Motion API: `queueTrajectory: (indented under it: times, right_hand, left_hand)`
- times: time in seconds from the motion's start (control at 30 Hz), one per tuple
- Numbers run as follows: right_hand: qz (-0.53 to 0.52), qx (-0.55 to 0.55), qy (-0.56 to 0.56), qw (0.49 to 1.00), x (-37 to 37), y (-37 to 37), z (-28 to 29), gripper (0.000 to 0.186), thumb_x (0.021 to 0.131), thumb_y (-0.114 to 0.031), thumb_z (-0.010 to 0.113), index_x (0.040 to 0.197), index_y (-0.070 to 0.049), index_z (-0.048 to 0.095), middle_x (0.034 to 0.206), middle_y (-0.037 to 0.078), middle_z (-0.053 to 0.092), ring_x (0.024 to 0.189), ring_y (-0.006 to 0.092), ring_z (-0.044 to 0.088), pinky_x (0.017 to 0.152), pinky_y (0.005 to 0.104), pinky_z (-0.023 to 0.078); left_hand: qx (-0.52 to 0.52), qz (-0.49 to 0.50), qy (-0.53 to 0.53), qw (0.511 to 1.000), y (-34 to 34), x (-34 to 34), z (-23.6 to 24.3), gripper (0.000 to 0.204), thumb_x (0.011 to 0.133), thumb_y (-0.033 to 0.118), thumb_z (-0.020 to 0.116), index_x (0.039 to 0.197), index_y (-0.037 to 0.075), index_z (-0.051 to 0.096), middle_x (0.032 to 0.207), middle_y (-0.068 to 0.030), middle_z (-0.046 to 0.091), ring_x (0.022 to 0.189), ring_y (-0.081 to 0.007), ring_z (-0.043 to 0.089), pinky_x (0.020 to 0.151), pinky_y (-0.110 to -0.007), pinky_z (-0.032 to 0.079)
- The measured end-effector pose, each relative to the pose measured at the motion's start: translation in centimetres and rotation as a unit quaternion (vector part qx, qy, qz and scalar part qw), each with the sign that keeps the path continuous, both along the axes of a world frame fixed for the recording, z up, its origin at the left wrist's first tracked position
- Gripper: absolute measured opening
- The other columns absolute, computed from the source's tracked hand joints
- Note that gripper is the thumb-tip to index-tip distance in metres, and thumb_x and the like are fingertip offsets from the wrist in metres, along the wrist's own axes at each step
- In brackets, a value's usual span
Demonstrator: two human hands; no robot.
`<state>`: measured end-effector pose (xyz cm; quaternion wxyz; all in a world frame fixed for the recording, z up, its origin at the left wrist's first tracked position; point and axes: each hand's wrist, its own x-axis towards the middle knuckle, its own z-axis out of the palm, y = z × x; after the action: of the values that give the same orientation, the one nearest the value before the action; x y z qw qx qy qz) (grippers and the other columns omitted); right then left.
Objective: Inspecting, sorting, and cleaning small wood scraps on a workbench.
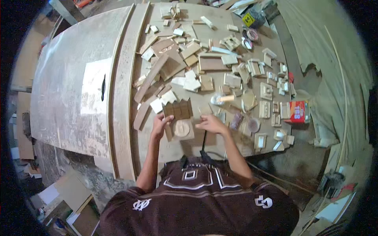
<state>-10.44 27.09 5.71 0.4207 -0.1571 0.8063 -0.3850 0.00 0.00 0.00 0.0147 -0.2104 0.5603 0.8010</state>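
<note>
My left hand [159, 125] is closed on a small brown wooden panel [177, 110] with a zigzag upper edge, its thumb lying over the panel's lower left corner. Just below the panel is a pale square wooden block with a round wooden disc [182, 128] on it. To the right of these, my right hand [212, 124] reaches over the table, its fingers pointing left and apart. Its fingertips are slightly blurred, and I see nothing held in them.
Loose wood offcuts [191, 80] cover the middle of the worktable. Several small wooden assemblies [266, 91] stand along its right side, near a red carton [298, 111]. A round container [253, 125] and a plastic cup [216, 98] stand beyond my right hand. A large worn panel [75, 102] lies left.
</note>
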Motion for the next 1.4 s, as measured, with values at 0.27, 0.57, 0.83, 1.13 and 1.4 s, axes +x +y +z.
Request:
queueTrajectory:
  times: [0.27,0.57,0.83,1.13,1.4]
  right_hand:
    - [-0.136,-0.010,0.324,0.936,-32.3,-1.5,6.1,0.041,0.077,-0.029,0.081,0.108,-0.004,0.071,0.080,0.006,0.073,0.073,0.0148,0.068,0.067,0.0294,0.055]
    - [-0.142,0.196,0.502,0.830,-53.2,-8.6,-5.6,0.057,0.069,-0.036,0.085,0.112,-0.004,0.067,0.112,0.019,0.069,0.108,0.0366,0.065,0.091,0.0452,0.053]
    - [-0.170,0.226,0.422,0.861,-55.7,-8.6,-10.1,0.051,0.072,-0.039,0.078,0.106,-0.003,0.069,0.111,0.024,0.068,0.106,0.0399,0.065,0.090,0.0468,0.053]
    - [-0.179,0.219,0.433,0.856,-56.7,-8.8,-12.6,0.040,0.072,-0.035,0.073,0.094,-0.001,0.073,0.100,0.026,0.070,0.098,0.0419,0.068,0.086,0.0479,0.055]
    - [-0.335,0.145,0.210,0.907,-52.6,-5.4,-6.8,0.032,0.072,-0.024,0.074,0.086,0.004,0.070,0.093,0.023,0.072,0.086,0.0309,0.073,0.078,0.0393,0.060]
  left_hand:
    - [-0.029,-0.023,-0.095,0.995,2.7,3.1,-2.0,0.026,0.079,0.015,0.080,0.101,0.001,0.073,0.089,-0.0029,0.072,0.078,-0.0101,0.064,0.072,-0.028,0.052]
    - [-0.005,-0.051,-0.167,0.985,3.8,1.5,-1.5,0.029,0.079,0.008,0.081,0.105,0.001,0.073,0.096,-0.0047,0.074,0.082,-0.0106,0.066,0.074,-0.028,0.055]
    - [-0.017,-0.062,-0.241,0.968,3.4,2.9,-2.7,0.031,0.076,0.006,0.083,0.104,0.001,0.073,0.094,-0.0052,0.073,0.080,-0.0106,0.067,0.064,-0.027,0.056]
    - [-0.028,-0.067,-0.259,0.963,4.0,3.4,-3.2,0.027,0.077,0.009,0.084,0.099,0.001,0.072,0.091,-0.0039,0.073,0.078,-0.0087,0.066,0.065,-0.026,0.056]
    - [-0.073,-0.048,-0.199,0.976,4.4,3.4,-2.7,0.027,0.077,0.013,0.084,0.098,0.000,0.073,0.089,-0.0052,0.073,0.073,-0.0104,0.066,0.064,-0.027,0.054]
